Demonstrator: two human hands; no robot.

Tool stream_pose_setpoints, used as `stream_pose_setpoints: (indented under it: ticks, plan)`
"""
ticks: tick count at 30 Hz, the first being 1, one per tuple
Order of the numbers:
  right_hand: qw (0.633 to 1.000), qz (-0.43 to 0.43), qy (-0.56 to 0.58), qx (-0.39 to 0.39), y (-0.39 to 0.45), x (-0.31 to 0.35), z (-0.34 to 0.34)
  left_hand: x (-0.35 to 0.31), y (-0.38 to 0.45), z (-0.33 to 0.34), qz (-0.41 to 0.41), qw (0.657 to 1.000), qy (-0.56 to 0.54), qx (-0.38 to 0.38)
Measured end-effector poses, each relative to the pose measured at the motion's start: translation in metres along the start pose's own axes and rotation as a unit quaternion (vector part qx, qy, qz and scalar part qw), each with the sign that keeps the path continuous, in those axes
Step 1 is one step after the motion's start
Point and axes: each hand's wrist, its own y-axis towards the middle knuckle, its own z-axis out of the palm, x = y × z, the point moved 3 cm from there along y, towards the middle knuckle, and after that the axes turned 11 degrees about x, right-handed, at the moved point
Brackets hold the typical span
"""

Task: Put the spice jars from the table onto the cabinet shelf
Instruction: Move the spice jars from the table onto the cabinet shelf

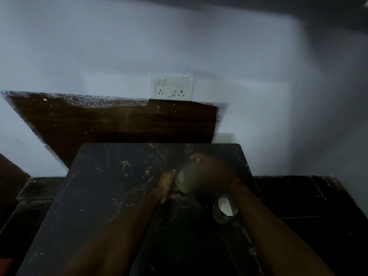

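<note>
The scene is dim and blurred. A pale, blurred spice jar [186, 179] is tilted above the black marble table [111, 196], right of its middle. My right hand [211, 170] wraps over the jar from the right and above. My left hand [167, 186] touches the jar's lower left side with its fingers curled against it. A second glass jar with a white lid [225, 209] stands upright on the table near its right edge, just left of my right forearm. No cabinet shelf can be made out.
A dark wooden board [119, 120] leans against the white wall behind the table. A white socket and switch plate [174, 87] sits on the wall above it. Dark glossy flooring [308, 196] lies to the right, and a brown object [10, 176] at the left edge.
</note>
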Motion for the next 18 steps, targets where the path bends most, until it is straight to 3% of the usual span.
stream_pose_setpoints:
  ticks: [4, 7, 18]
  plan:
    - [0.997, -0.056, 0.046, -0.009, -0.004, 0.021, -0.024, -0.01, -0.007, 0.018, -0.028, 0.968, -0.224, 0.109]
    - [0.99, -0.09, 0.106, -0.015, -0.003, 0.029, -0.037, -0.025, -0.008, 0.029, 0.004, 0.939, -0.31, 0.148]
    - [0.931, -0.17, 0.302, -0.114, 0.003, 0.053, -0.074, -0.076, -0.016, 0.059, 0.146, 0.87, -0.422, 0.207]
